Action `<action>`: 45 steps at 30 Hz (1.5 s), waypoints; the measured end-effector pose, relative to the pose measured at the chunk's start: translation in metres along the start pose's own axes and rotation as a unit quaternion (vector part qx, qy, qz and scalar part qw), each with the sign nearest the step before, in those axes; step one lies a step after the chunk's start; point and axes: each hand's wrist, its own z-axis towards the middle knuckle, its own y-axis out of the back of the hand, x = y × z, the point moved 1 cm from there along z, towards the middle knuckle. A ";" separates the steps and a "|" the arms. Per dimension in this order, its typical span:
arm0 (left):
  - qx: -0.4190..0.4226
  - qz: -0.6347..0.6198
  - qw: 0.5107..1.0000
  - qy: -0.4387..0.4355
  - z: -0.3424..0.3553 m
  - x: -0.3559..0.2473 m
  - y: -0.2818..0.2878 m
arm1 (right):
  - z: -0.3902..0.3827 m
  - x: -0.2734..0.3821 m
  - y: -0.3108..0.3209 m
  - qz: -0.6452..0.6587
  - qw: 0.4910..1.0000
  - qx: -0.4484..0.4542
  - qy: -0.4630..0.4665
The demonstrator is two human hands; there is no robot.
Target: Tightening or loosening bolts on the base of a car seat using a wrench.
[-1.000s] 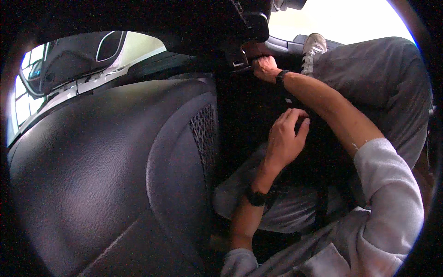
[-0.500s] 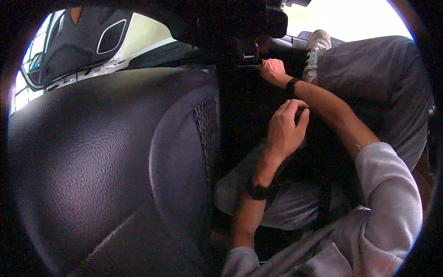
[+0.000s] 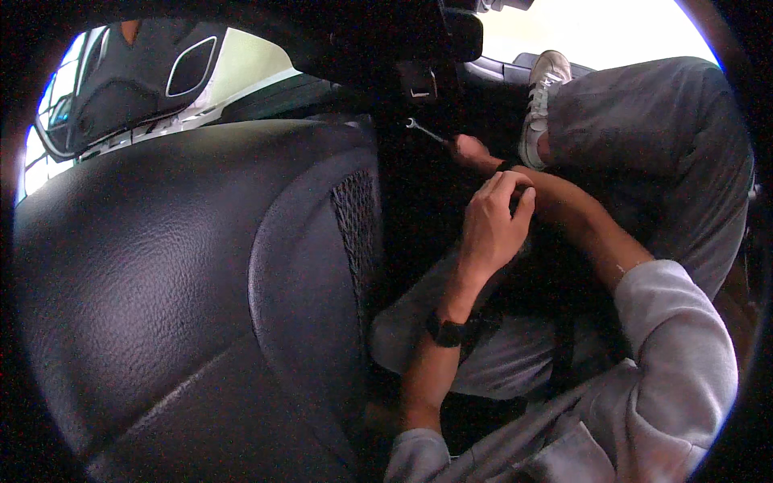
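My right hand [image 3: 472,154] is closed around a metal open-end wrench [image 3: 427,131]. The wrench's bright forked jaw points up and left into the dark footwell, apart from anything I can make out. Closer to me, my left hand [image 3: 495,221] hovers over the right forearm, its fingers loosely bent and the thumb apart from them. I see nothing held in it. Whether its fingertips touch the right wrist cannot be told. Beyond the wrench is a dark fitting with a pale, shiny edge [image 3: 420,94].
A black leather car seat [image 3: 153,266] with a mesh side pocket [image 3: 354,217] fills the left. My bent leg [image 3: 644,121] and white shoe [image 3: 541,113] are at the right. An open car door panel [image 3: 153,68] stands at the far left. The space under my hands is very dark.
My right hand has drawn back toward me from the dark fitting, and the wrench's jaw now shows clearly. The left hand has barely moved.
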 end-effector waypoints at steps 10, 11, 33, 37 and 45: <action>0.002 -0.011 1.000 -0.015 0.001 -0.008 -0.006 | 0.019 -0.011 -0.037 0.097 0.994 0.054 -0.006; 0.006 -0.008 1.000 -0.010 0.001 -0.008 -0.006 | 0.019 -0.010 -0.037 0.134 0.988 0.075 0.012; 0.020 0.009 1.000 0.022 0.000 0.003 0.000 | 0.029 0.044 0.081 -0.260 0.944 -0.107 0.172; 0.028 -0.005 1.000 0.003 0.000 -0.005 -0.008 | 0.017 0.009 0.074 -0.182 0.944 -0.199 0.192; 0.000 0.011 1.000 -0.015 0.000 0.000 0.000 | -0.024 0.044 0.083 -0.147 0.972 -0.128 0.128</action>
